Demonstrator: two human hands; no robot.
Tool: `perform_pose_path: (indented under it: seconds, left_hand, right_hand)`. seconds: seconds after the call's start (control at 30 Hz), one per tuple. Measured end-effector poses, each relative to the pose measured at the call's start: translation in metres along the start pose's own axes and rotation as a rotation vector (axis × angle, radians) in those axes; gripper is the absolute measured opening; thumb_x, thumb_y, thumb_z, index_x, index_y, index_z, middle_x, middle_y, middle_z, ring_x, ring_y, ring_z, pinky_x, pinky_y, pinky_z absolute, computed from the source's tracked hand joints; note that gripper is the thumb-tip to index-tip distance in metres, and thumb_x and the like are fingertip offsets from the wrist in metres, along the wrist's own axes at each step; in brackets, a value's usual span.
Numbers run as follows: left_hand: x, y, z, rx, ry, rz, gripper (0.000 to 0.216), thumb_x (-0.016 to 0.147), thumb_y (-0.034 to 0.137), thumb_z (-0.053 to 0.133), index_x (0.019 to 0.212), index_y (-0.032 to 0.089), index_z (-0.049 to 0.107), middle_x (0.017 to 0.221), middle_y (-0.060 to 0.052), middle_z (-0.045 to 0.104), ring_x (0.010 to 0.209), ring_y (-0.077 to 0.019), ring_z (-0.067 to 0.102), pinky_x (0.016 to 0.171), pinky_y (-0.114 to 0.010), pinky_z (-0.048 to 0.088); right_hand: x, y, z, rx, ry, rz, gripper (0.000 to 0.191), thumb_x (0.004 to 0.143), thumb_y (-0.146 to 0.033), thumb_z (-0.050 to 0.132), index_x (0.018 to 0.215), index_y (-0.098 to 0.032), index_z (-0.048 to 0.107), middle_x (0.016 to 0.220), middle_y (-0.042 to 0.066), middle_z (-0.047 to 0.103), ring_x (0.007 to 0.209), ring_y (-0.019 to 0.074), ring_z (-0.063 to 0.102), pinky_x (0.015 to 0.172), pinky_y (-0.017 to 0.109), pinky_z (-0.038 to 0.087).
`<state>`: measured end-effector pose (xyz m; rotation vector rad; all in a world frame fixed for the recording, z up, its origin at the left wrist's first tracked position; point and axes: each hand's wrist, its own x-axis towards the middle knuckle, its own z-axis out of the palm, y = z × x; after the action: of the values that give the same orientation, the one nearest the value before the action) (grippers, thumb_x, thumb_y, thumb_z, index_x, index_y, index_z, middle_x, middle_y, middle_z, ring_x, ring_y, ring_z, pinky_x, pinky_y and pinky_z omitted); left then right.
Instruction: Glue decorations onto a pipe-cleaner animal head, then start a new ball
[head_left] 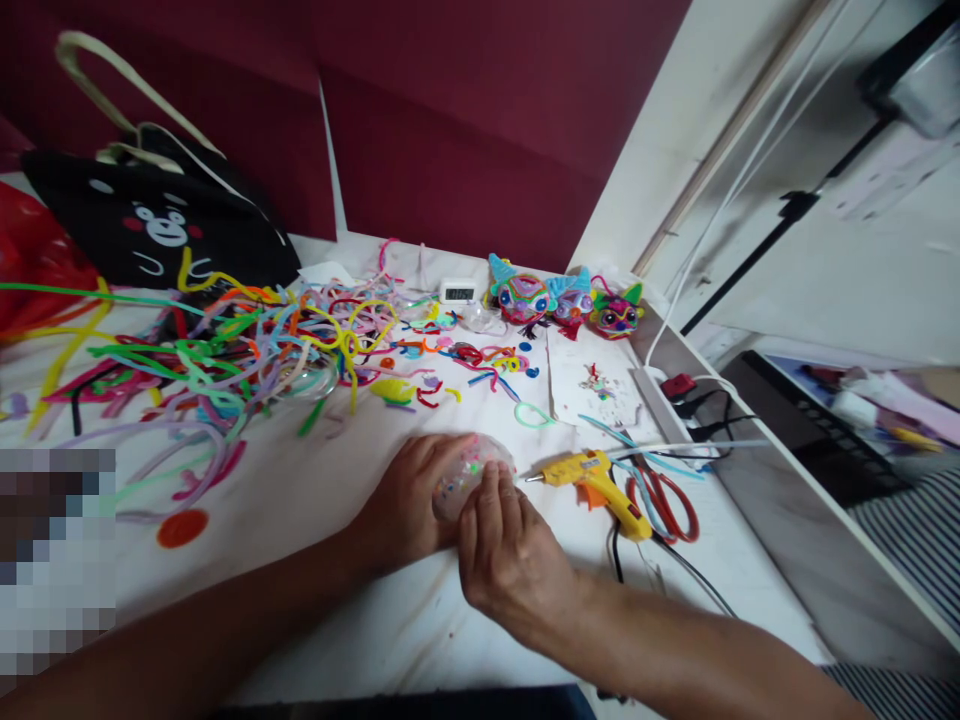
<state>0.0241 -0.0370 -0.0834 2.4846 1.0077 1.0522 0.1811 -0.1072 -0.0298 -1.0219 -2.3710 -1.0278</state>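
Close to the table's front, my left hand (401, 500) is wrapped round a clear plastic ball (454, 490) with small multicoloured specks in it or on it. My right hand (510, 560) lies against the ball's near right side, its fingers held together and their tips on the surface; the thumb is hidden. Just right of the ball lies a yellow hot glue gun (600, 480), nozzle toward my hands. Scissors with red handles (671, 505) rest beside it. Colourful pipe cleaners (262, 340) are heaped on the left.
Several decorated animal-face ornaments (525, 297) stand at the back, near a small digital clock (459, 291). A power strip (660, 400) with cables runs along the right edge. A black bag (161, 225) sits at back left. An orange disc (182, 528) lies on the white table (330, 640).
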Motion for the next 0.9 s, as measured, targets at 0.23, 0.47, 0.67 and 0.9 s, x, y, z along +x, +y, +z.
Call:
perform_pose_path:
  seconds: [0.23,0.47,0.67,0.9]
  left_hand:
    - [0.0008,0.0014,-0.0006,0.016,0.002,-0.005,0.06,0.081,0.033,0.067,0.136,0.017,0.049,0.126,-0.012,0.06,0.114,-0.0287,0.056,0.1,-0.045,0.049]
    - [0.0041,0.0063,-0.0043,0.014,0.014,-0.038,0.062,0.073,0.035,0.072,0.129,0.018,0.054,0.121,-0.011,0.063,0.111,-0.0297,0.06,0.097,-0.045,0.052]
    - [0.0039,0.0042,-0.0033,0.001,0.013,-0.051,0.06,0.074,0.036,0.071,0.128,0.016,0.055,0.12,-0.013,0.064,0.11,-0.0305,0.06,0.097,-0.046,0.052]
    - [-0.0006,-0.0017,0.0008,0.003,0.027,-0.028,0.061,0.078,0.031,0.068,0.135,0.019,0.05,0.123,-0.012,0.061,0.111,-0.0282,0.058,0.098,-0.044,0.05]
  right_hand:
    - [-0.0019,0.0041,0.0034,0.013,0.033,0.008,0.029,0.091,0.0,0.037,0.09,0.005,0.066,0.091,0.037,0.073,0.084,0.037,0.077,0.063,0.042,0.061]
    - [-0.0047,0.0054,0.0045,0.044,0.083,0.065,0.03,0.089,0.001,0.036,0.091,0.003,0.066,0.095,0.035,0.074,0.086,0.0376,0.077,0.06,0.04,0.061]
    - [-0.0043,0.0004,-0.0024,0.022,-0.014,0.056,0.033,0.087,0.003,0.035,0.096,0.007,0.067,0.1,0.037,0.072,0.092,0.0386,0.076,0.067,0.042,0.063]
    - [0.0018,0.0003,-0.0022,0.0,-0.064,0.0,0.031,0.085,0.003,0.037,0.095,0.009,0.066,0.097,0.038,0.072,0.089,0.0392,0.076,0.064,0.043,0.063]
